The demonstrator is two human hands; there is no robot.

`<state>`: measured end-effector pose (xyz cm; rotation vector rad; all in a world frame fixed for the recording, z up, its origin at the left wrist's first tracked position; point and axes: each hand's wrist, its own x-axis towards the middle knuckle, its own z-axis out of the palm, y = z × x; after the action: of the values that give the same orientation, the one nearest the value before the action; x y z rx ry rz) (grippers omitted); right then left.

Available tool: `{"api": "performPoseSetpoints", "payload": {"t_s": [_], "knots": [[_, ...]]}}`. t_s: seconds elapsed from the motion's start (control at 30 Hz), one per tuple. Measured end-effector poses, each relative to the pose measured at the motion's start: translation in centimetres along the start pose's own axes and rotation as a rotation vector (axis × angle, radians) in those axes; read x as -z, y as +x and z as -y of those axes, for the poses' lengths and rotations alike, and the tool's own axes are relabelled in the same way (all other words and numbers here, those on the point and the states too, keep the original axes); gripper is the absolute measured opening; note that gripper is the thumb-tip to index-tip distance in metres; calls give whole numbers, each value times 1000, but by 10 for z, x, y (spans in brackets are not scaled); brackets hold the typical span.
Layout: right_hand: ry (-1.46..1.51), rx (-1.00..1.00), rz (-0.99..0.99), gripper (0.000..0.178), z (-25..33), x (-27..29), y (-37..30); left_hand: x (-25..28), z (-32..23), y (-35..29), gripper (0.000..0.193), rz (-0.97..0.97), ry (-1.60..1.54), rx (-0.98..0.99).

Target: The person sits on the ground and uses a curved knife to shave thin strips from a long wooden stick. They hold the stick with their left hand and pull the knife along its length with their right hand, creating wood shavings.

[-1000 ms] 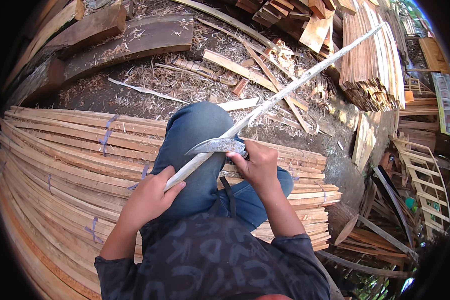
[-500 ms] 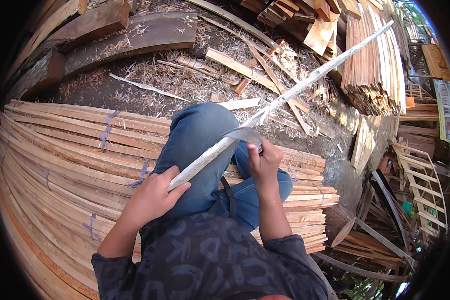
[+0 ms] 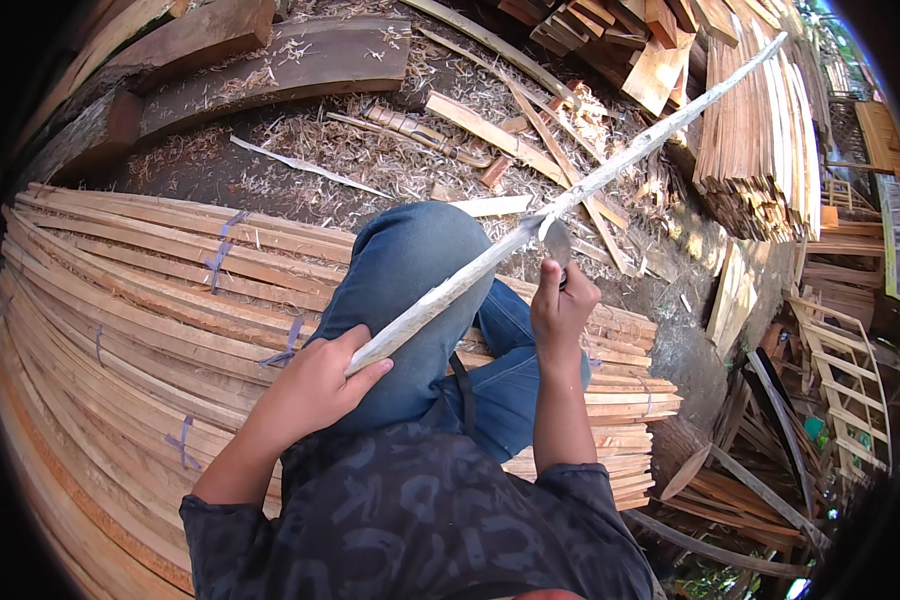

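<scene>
A long, pale wooden pole [image 3: 630, 155] runs from my lap up toward the far right, resting across my raised knee. My left hand [image 3: 320, 380] is wrapped round its near end, thumb on top. In my right hand [image 3: 565, 305] is a knife with a broad curved blade [image 3: 557, 240]; its handle is mostly hidden in my fist. The blade meets the pole just beyond my knee, where a pale shaving or chip shows at the edge. Along its near stretch the pole's surface looks rough and whittled.
Bundles of long wooden strips [image 3: 130, 330], tied with purple bands [image 3: 220, 250], lie beneath and left of me. Shavings and loose sticks [image 3: 500, 135] litter the ground ahead. Stacked slats [image 3: 755, 140] stand at far right, a wooden ladder-like frame [image 3: 845, 370] nearer. Thick beams [image 3: 280, 75] lie far left.
My right hand and the knife have moved away from me along the pole, up and to the right. My left hand keeps its grip on the near end.
</scene>
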<state>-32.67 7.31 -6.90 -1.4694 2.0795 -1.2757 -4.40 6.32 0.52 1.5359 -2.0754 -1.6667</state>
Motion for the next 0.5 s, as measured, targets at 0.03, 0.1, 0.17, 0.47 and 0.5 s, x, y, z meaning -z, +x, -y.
{"api": "performPoseSetpoints", "payload": {"t_s": [0.03,0.1,0.17,0.47,0.5], "knots": [[-36,48,10,50,-1,-2,-2,-1,2,1,32,7,-14,-11],[-109,142,30,52,-7,-6,-5,2,6,1,33,16,3,10],[-128,117,29,51,-8,-1,0,-1,4,1,33,19,-8,6],[-111,-70,64,39,-5,7,20,-1,2,1,33,11,-36,-21],[-53,31,59,38,2,0,8,-3,1,2,33,16,-50,-26]]}}
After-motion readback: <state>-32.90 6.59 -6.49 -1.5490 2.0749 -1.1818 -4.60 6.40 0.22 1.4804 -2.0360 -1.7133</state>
